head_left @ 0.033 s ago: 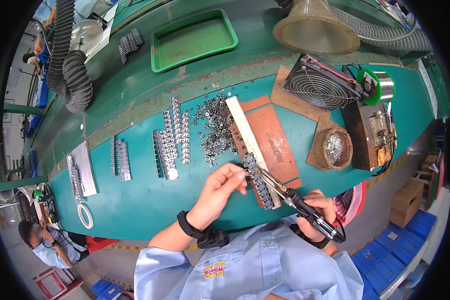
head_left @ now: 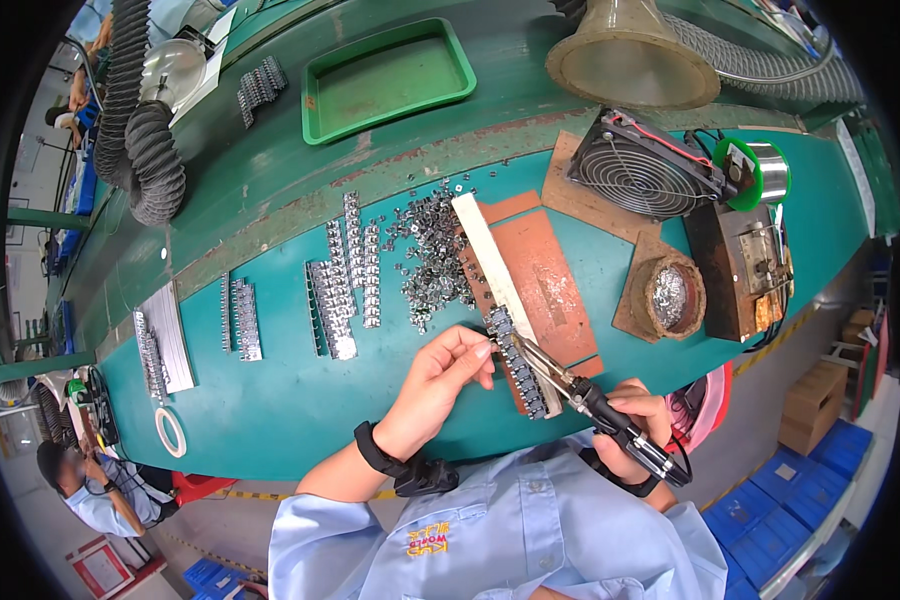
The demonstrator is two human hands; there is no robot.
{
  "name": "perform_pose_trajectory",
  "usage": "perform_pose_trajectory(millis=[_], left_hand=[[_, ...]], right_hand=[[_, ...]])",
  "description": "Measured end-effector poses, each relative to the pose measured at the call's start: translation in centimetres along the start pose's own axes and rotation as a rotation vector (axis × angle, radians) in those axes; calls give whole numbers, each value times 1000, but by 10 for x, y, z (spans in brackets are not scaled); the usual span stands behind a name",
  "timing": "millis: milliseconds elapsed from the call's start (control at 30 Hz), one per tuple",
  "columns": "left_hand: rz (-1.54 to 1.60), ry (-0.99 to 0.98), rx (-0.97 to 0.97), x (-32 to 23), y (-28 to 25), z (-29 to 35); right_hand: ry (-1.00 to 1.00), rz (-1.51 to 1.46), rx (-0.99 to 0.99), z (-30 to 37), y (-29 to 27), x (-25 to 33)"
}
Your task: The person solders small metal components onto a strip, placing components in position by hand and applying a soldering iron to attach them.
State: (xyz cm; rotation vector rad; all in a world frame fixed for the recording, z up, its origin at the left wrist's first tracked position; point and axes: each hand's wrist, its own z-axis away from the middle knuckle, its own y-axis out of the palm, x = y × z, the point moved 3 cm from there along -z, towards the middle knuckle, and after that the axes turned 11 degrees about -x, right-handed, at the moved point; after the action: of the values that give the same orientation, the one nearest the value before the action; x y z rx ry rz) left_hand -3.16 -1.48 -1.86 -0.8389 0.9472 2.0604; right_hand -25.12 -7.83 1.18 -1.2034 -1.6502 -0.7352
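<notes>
A dark strip of small components (head_left: 516,362) lies along a white bar (head_left: 495,262) near the front of the green-topped bench. My right hand (head_left: 638,428) is wrapped round a black-handled soldering iron (head_left: 610,412). Its metal tip reaches left to the strip and meets or nearly meets it. On the other side of the strip, my left hand (head_left: 444,372) is closed in a pinch beside the iron's tip. Whatever sits between its fingertips is too small to make out. Beyond my left hand spreads a pile of small metal parts (head_left: 435,260).
Several component strips (head_left: 338,285) lie left of the pile. A brown board (head_left: 545,280) is right of the bar. Further right stand a round pot (head_left: 670,298), a fan (head_left: 650,165) and a solder wire spool (head_left: 760,172). A green tray (head_left: 390,80) sits at the back.
</notes>
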Motion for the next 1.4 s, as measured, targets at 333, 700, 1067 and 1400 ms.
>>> perform_pose_trajectory(millis=[333,700,1067,1400], left_hand=[[59,-62,10,-1,3,1],[-54,9,8,-6,3,8],[-661,1061,-116,-36,18,55],[-709,1144,-102,-40,18,61]], right_hand=[[-51,14,46,0,-1,0],[89,-134,-184,5,8,1],[-180,-68,83,-41,72,29],[-253,-51,20,-39,77,34]])
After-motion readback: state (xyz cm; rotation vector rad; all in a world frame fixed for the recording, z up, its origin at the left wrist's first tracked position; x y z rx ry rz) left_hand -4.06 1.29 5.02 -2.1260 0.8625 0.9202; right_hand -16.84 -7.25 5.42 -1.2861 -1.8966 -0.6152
